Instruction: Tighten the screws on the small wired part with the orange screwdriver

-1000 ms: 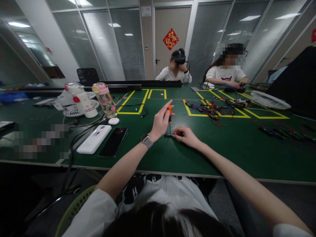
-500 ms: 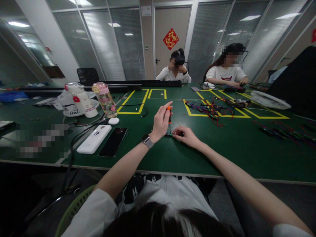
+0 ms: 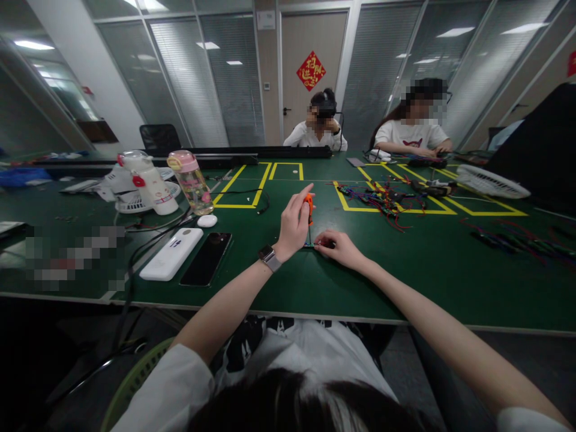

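My left hand [image 3: 294, 221], with a watch on its wrist, is closed around the orange handle of a screwdriver [image 3: 310, 211]. The screwdriver stands upright, its thin shaft pointing down at a small green circuit board [image 3: 309, 245] on the table. My right hand [image 3: 338, 247] pinches the board's right end and rests low on the tabletop. Part of the board is hidden behind the left hand and the right fingers. A dark piece shows under the right fingers, too small to name.
On the left lie a black phone [image 3: 206, 259], a white power bank [image 3: 171, 254] and a white earbud case [image 3: 207, 221]. Bottles [image 3: 191, 180] stand behind them. Wired boards [image 3: 382, 198] lie in yellow-taped areas to the right. Two people [image 3: 411, 132] sit across the green table [image 3: 279, 294].
The orange screwdriver handle looks slightly turned in my left hand. Both hands keep nearly the same place.
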`<act>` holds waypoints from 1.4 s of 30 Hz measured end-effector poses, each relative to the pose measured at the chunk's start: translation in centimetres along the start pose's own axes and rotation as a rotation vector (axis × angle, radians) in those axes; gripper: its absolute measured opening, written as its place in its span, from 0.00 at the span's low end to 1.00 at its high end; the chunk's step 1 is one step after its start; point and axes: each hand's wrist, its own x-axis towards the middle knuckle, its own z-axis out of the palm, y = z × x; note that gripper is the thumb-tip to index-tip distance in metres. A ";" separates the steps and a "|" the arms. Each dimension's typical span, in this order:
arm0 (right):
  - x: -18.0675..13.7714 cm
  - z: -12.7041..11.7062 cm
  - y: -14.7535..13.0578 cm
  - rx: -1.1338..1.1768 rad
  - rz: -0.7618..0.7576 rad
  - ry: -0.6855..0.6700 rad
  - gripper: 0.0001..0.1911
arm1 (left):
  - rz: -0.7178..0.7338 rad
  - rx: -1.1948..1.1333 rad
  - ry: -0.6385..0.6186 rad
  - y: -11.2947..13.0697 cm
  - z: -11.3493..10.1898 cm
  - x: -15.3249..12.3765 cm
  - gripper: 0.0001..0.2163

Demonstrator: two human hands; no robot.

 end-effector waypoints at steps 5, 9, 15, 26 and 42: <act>0.0 0.0 -0.2 0.004 0.005 0.002 0.07 | 0.030 0.083 0.054 -0.2 0.1 0.2 0.15; 0.0 0.0 -0.2 0.013 0.009 0.010 0.06 | 0.095 0.191 0.118 -0.1 -0.1 0.4 0.10; 0.0 0.0 -0.1 0.009 0.018 0.010 0.07 | 0.083 0.164 0.100 0.2 -0.1 0.1 0.11; -0.1 0.0 -0.2 0.012 0.013 0.012 0.06 | 0.116 0.209 0.153 0.0 -0.3 0.5 0.10; 0.0 0.0 -0.2 0.018 0.020 0.001 0.07 | 0.120 0.164 0.138 0.0 -0.3 0.5 0.11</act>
